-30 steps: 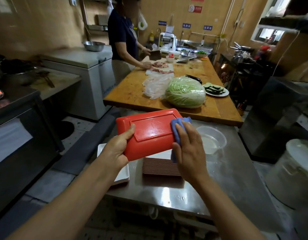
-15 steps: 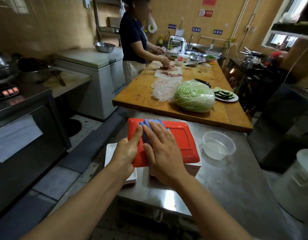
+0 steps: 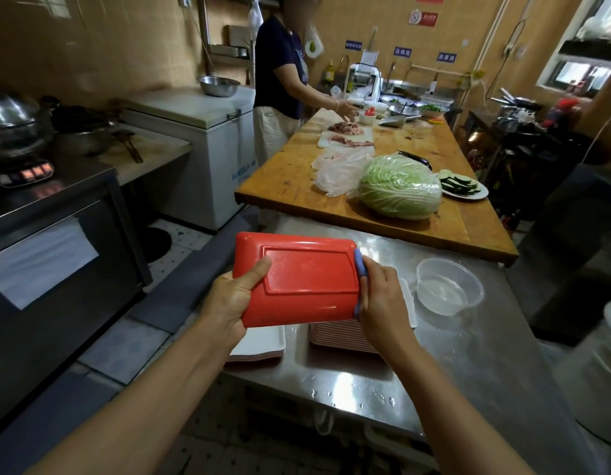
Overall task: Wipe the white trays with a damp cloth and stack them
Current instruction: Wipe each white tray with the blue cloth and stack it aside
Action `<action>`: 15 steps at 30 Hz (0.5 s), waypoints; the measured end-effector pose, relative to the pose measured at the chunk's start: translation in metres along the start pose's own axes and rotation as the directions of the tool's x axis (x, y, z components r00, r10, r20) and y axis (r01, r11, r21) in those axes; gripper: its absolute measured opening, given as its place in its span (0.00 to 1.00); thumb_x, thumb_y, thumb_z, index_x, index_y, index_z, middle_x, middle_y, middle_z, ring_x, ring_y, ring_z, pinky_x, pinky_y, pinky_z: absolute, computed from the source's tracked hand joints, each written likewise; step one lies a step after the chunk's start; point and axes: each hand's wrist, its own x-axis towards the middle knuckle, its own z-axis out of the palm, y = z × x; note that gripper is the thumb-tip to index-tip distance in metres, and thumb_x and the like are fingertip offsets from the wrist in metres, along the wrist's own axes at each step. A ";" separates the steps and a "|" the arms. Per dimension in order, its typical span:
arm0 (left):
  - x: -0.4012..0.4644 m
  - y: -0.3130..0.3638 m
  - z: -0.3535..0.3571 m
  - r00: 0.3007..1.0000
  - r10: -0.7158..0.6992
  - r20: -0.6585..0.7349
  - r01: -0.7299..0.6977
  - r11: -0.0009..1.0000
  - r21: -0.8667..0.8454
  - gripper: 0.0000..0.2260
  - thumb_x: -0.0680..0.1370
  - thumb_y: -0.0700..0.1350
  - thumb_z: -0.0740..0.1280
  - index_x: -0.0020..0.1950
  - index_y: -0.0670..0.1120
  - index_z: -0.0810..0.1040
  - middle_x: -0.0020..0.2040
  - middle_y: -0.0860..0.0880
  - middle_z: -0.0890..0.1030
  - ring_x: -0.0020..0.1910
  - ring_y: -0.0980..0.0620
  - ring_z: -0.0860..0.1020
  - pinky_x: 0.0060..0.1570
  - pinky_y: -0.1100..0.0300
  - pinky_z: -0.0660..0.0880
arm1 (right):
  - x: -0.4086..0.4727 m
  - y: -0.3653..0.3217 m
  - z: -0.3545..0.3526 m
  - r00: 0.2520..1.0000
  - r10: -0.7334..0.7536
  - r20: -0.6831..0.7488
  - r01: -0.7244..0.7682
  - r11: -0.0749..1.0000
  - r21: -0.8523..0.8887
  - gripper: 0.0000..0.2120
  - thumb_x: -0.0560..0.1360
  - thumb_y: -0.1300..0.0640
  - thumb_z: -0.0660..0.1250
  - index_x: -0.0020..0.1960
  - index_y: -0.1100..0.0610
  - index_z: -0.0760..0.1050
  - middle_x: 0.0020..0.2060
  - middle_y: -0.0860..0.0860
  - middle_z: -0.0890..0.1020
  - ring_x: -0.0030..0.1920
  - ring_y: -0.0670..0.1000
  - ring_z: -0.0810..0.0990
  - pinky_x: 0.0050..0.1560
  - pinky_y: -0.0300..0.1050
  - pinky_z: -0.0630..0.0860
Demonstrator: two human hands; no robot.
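I hold the tray (image 3: pixel 305 281) red underside up above the steel table (image 3: pixel 468 365): my left hand (image 3: pixel 233 299) grips its left edge to steady it, while my right hand (image 3: pixel 383 299) pinches the blue cloth (image 3: pixel 358 269) over the right edge to wipe the rim. Just below it sit a stack of trays (image 3: pixel 341 339) and a smaller stack (image 3: pixel 259 344), probably one wiped and one waiting; the water bowl (image 3: pixel 449 286) for re-wetting stands right of them.

The red tray (image 3: pixel 304 279) hides most of the blue cloth (image 3: pixel 358 269) and both tray stacks beneath

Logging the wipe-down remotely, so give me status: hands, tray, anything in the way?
Left hand grips red tray, underside up. Right hand pinches blue cloth on its right edge. Tray stacks below; water bowl right, clear.
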 end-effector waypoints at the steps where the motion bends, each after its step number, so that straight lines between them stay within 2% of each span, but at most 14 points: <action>1: 0.002 0.001 -0.005 1.000 0.004 -0.004 -0.004 1.000 -0.007 0.18 0.64 0.47 0.73 0.50 0.43 0.77 0.42 0.41 0.83 0.39 0.43 0.82 0.42 0.46 0.80 | 0.000 0.001 0.002 0.999 0.050 0.010 -0.050 0.998 0.024 0.14 0.81 0.60 0.55 0.64 0.58 0.71 0.50 0.58 0.76 0.46 0.52 0.72 0.43 0.39 0.61; 3: 0.008 0.005 -0.016 0.999 0.042 -0.027 -0.041 0.999 0.025 0.18 0.63 0.47 0.74 0.51 0.45 0.78 0.42 0.42 0.84 0.41 0.42 0.82 0.43 0.47 0.80 | -0.001 -0.001 0.005 0.995 0.099 0.021 -0.100 0.993 0.065 0.10 0.81 0.59 0.55 0.56 0.55 0.74 0.41 0.52 0.76 0.43 0.50 0.74 0.40 0.38 0.63; 4: 0.012 0.006 -0.021 0.994 0.097 -0.039 -0.094 0.993 0.076 0.15 0.65 0.46 0.75 0.50 0.46 0.79 0.40 0.45 0.84 0.39 0.44 0.83 0.41 0.50 0.80 | -0.003 -0.004 0.006 0.994 0.105 0.013 -0.106 0.990 0.094 0.09 0.81 0.59 0.55 0.52 0.53 0.74 0.37 0.49 0.76 0.41 0.47 0.75 0.38 0.35 0.65; 5: 0.019 0.007 -0.027 0.979 0.196 -0.048 -0.184 0.965 0.185 0.11 0.67 0.46 0.75 0.47 0.47 0.80 0.36 0.48 0.84 0.37 0.48 0.83 0.37 0.55 0.80 | -0.005 -0.008 0.006 0.994 0.114 0.002 -0.113 0.985 0.128 0.09 0.81 0.59 0.55 0.49 0.51 0.73 0.33 0.45 0.75 0.37 0.43 0.76 0.35 0.29 0.66; 6: 0.025 0.008 -0.033 0.948 0.317 -0.037 -0.287 0.896 0.340 0.07 0.68 0.46 0.76 0.42 0.48 0.80 0.33 0.51 0.83 0.34 0.53 0.82 0.32 0.60 0.79 | -0.007 -0.012 0.007 0.992 0.128 0.007 -0.128 0.977 0.170 0.08 0.81 0.59 0.55 0.48 0.50 0.71 0.30 0.44 0.75 0.34 0.40 0.77 0.31 0.27 0.67; 7: 0.031 0.008 -0.038 0.895 0.446 0.016 -0.392 0.769 0.505 0.06 0.68 0.46 0.76 0.38 0.49 0.80 0.30 0.54 0.82 0.31 0.57 0.81 0.29 0.63 0.77 | -0.009 -0.015 0.009 0.988 0.150 0.031 -0.153 0.965 0.211 0.08 0.81 0.58 0.54 0.49 0.51 0.71 0.29 0.44 0.75 0.31 0.38 0.77 0.28 0.26 0.67; 8: 0.038 0.006 -0.043 0.831 0.547 0.102 -0.474 0.601 0.643 0.07 0.68 0.47 0.76 0.36 0.49 0.79 0.28 0.55 0.81 0.29 0.59 0.79 0.27 0.64 0.75 | -0.011 -0.018 0.011 0.983 0.171 0.062 -0.181 0.954 0.237 0.07 0.82 0.57 0.54 0.51 0.51 0.70 0.29 0.45 0.76 0.31 0.36 0.77 0.27 0.25 0.68; 10: 0.046 0.001 -0.052 0.720 0.615 0.322 -0.567 0.253 0.784 0.06 0.68 0.47 0.77 0.40 0.47 0.82 0.31 0.54 0.81 0.30 0.57 0.78 0.29 0.62 0.74 | -0.013 -0.019 0.014 0.975 0.196 0.101 -0.214 0.953 0.216 0.06 0.82 0.55 0.53 0.53 0.51 0.69 0.35 0.44 0.76 0.34 0.35 0.77 0.31 0.24 0.69; 13: 0.057 -0.017 -0.062 0.626 0.476 0.618 -0.604 -0.205 0.770 0.10 0.66 0.45 0.78 0.43 0.42 0.83 0.36 0.46 0.82 0.32 0.49 0.79 0.33 0.63 0.71 | -0.018 -0.016 0.019 0.966 0.223 0.133 -0.246 0.951 0.185 0.06 0.82 0.54 0.53 0.54 0.50 0.68 0.42 0.46 0.76 0.40 0.40 0.77 0.43 0.31 0.72; 14: 0.059 -0.023 -0.065 0.602 0.416 0.682 -0.609 -0.313 0.729 0.10 0.65 0.44 0.79 0.40 0.42 0.82 0.35 0.45 0.81 0.32 0.47 0.79 0.32 0.62 0.73 | -0.020 -0.015 0.020 0.962 0.236 0.139 -0.258 0.949 0.179 0.06 0.82 0.54 0.53 0.54 0.50 0.68 0.43 0.46 0.76 0.42 0.42 0.76 0.45 0.35 0.73; 15: 0.059 -0.028 -0.066 0.587 0.370 0.720 -0.608 -0.386 0.694 0.11 0.62 0.42 0.81 0.37 0.41 0.81 0.33 0.45 0.81 0.30 0.46 0.79 0.28 0.60 0.75 | -0.022 -0.013 0.021 0.960 0.244 0.136 -0.265 0.949 0.172 0.07 0.82 0.54 0.53 0.54 0.50 0.69 0.43 0.46 0.76 0.42 0.42 0.76 0.44 0.34 0.72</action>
